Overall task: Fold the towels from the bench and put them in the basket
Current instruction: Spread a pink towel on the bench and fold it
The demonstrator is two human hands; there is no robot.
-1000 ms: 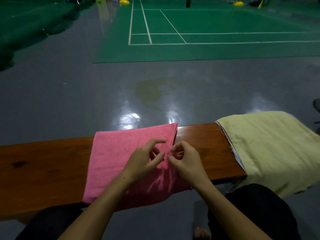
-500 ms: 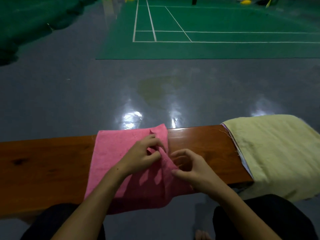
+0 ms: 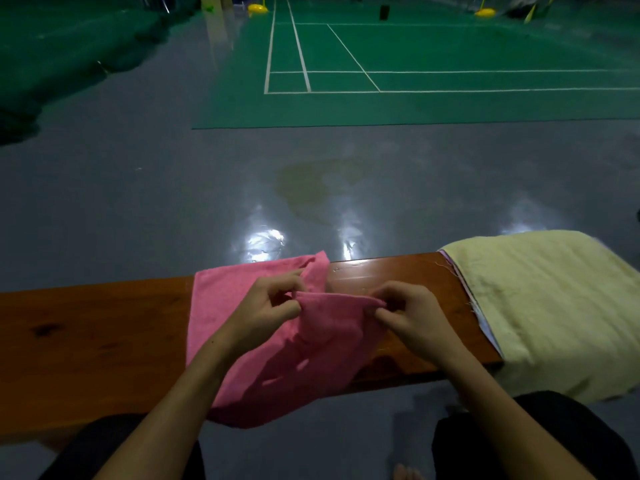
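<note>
Floor (image 3: pixel 173 202): grey, glossy; green court (image 3: pixel 450 98) beyond.
Bench (image 3: pixel 86 341): wooden, spanning the foreground.
Yellow towel (image 3: pixel 540 306): draped over bench's right end.
Pink towel (image 3: pixel 221 306): mid-bench, near edge overhanging, one edge lifted.
Left hand (image 3: pixel 266 306), right hand (image 3: pixel 412 313): apart, each pinching that raised edge.

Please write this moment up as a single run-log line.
stage: folding | left hand: pinches pink towel | right hand: pinches pink towel | yellow towel: waiting on bench | basket: unseen
</note>
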